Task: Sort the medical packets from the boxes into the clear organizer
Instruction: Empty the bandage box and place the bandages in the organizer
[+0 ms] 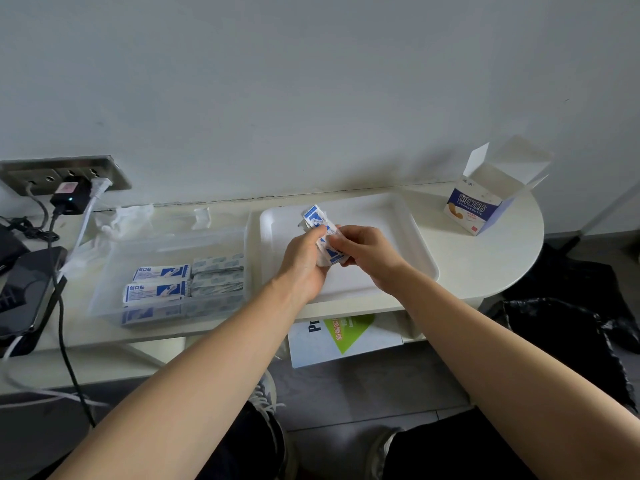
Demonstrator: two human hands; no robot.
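Both hands meet over the white tray (398, 216). My left hand (304, 261) grips a bunch of blue-and-white bandage packets (317, 218) that fans out above its fingers. My right hand (363, 251) pinches the same bunch from the right side. The clear organizer (114, 268) lies to the left on the table. It holds white-and-blue packets (161, 273) in its left part and stacked grey-blue packets (218, 271) in its right part. An opened bandage box (485, 199) stands at the back right of the table.
A wall socket strip with plugs and cables (69, 188) sits at the far left, above a dark device (24, 292). Crumpled clear wrapping (121, 220) lies behind the organizer. A booklet (343, 337) rests on the shelf under the tabletop. A black bag (568, 327) lies on the floor at right.
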